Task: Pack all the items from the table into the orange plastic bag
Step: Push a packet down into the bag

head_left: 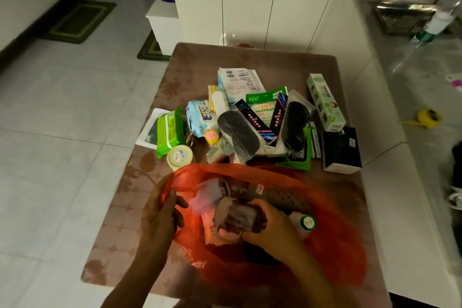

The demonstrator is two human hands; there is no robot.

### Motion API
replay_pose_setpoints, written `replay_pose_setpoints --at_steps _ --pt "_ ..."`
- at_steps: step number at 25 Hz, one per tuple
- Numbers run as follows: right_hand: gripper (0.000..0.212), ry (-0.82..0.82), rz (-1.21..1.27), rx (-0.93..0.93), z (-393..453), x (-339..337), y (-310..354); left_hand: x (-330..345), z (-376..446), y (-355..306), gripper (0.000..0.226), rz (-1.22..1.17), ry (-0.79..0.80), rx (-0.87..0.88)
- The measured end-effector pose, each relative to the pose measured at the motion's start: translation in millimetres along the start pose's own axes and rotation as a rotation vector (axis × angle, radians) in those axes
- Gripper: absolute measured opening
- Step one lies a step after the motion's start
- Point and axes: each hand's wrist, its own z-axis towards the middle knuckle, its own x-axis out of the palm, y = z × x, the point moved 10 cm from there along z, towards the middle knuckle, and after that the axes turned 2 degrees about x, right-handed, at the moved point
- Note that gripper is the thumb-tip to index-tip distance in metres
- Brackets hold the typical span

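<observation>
We look down on a brown patterned desk (140, 182) with the orange plastic bag (332, 240) spread open at its near edge. Left hand (160, 217) is closed on the bag's left rim, pinching the film and holding the mouth up. Right hand (270, 230) is inside the mouth, gripping a small dark wrapped packet (240, 215), blurred, contents unreadable. Already in the bag we note a white bottle with a green cap (306, 224) at the right, a perforated grey piece (282, 199) toward the far side, and pale packets (210, 195) at the left. Beyond the bag the rest of the pile sits on the desk: a green wipes pack (170, 130) at the left, a round roll of tape (178, 156) just near of it, a blue-and-white pack (200, 117), a small yellow-and-pink cap (212, 136), two black oval pads in clear sleeves (237, 132), a green-and-white sachet (265, 105) under them, and printed paper slips (240, 80) at the far end. To the right lie a long pale green carton (325, 101) and a black box (341, 150), both apart from the bag. White cabinets (250, 2) stand past the desk's far edge.
</observation>
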Motion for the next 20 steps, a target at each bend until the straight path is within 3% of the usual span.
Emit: replay_pose_setpoints --at_steps 3,5,8,12,14,15,17,20 --pt "0.069 0.037 -0.061 -0.01 23 15 -12 -19 7 18 0.023 -0.018 -0.085 -0.1" --pt "0.064 -0.084 -0.198 -0.013 28 8 -18 -35 12 36 0.022 -0.014 -0.119 -0.181" --pt "0.058 -0.277 -0.262 -0.148 24 5 -4 -41 17 44 0.016 0.001 0.024 -0.187" --pt "0.047 -0.224 -0.308 -0.196 29 26 7 -34 33 23 0.076 -0.061 0.284 -0.125" --pt "0.049 -0.254 -0.355 -0.177 31 26 9 -25 60 3 0.064 -0.062 0.253 -0.065" --pt "0.05 -0.271 -0.369 -0.171 29 25 11 -19 79 -5 0.052 -0.002 0.191 -0.028" --pt "0.05 -0.286 -0.329 -0.164 24 23 13 -3 128 -14 0.05 0.355 0.087 0.128" --pt "0.046 -0.323 -0.213 -0.162 7 18 11 54 177 34 0.077 1.045 0.347 0.252"
